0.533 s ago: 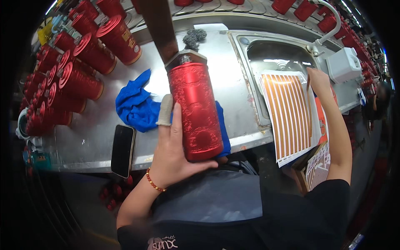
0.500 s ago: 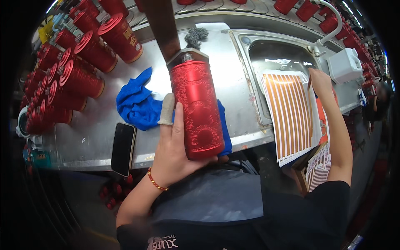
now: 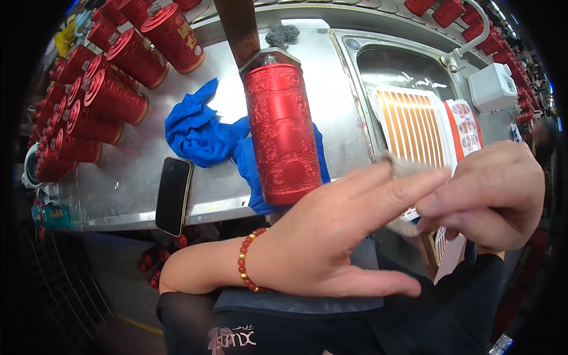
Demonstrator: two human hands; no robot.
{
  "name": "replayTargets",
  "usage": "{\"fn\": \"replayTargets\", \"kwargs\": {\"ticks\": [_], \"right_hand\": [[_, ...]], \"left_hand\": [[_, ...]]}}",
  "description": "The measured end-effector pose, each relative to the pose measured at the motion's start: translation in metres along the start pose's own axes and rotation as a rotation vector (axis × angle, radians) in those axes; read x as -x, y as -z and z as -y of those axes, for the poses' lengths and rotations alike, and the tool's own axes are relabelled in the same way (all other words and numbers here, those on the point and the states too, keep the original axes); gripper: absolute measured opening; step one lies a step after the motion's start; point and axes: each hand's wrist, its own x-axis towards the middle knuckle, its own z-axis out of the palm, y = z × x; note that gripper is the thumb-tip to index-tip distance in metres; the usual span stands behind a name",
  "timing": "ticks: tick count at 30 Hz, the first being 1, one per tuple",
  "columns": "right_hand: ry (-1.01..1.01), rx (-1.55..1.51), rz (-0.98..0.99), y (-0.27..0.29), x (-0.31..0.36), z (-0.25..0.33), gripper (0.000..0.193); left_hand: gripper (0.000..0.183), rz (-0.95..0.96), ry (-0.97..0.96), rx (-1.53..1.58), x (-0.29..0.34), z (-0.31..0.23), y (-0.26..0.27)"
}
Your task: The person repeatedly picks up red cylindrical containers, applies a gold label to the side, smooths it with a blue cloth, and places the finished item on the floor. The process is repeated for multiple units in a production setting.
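Observation:
A red bottle [image 3: 283, 136] with an embossed pattern lies on the blue cloth [image 3: 201, 139], its clear neck against a metal holder [image 3: 269, 57]. My left hand [image 3: 322, 242] has left the bottle and reaches right, fingers stretched out and thumb apart. Pale finger covers show on some of its fingers. My right hand [image 3: 494, 195] is closed in a pinch beside the left fingertips; whatever is in the pinch is hidden. Just beyond the hands, a stack of sheets with gold strips [image 3: 417, 127] rests over the sink's near edge, partly covered by them.
Several red bottles [image 3: 136, 59] stand at the left. A black phone [image 3: 174, 195] lies at the counter's front edge. Grey scouring wool [image 3: 282, 35] sits near the holder. The sink [image 3: 408, 68], its faucet [image 3: 454, 59] and a white jug [image 3: 492, 89] are at the right.
My left hand has let go of the bottle and moved right. My right hand has come from the sheets toward me, meeting the left. A red-and-white sheet shows more.

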Motion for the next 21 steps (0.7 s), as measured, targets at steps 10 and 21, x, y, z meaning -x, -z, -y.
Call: {"fn": "replayTargets", "kwargs": {"ticks": [10, 21], "right_hand": [[-0.500, -0.502, -0.722, -0.036, 0.071, -0.030, 0.022], [-0.763, -0.259, -0.580, -0.086, 0.091, -0.079, 0.035]], "left_hand": [[0.019, -0.168, 0.494, 0.166, 0.073, -0.005, 0.031], [0.012, -0.142, 0.536, -0.086, 0.077, -0.004, 0.026]]}}
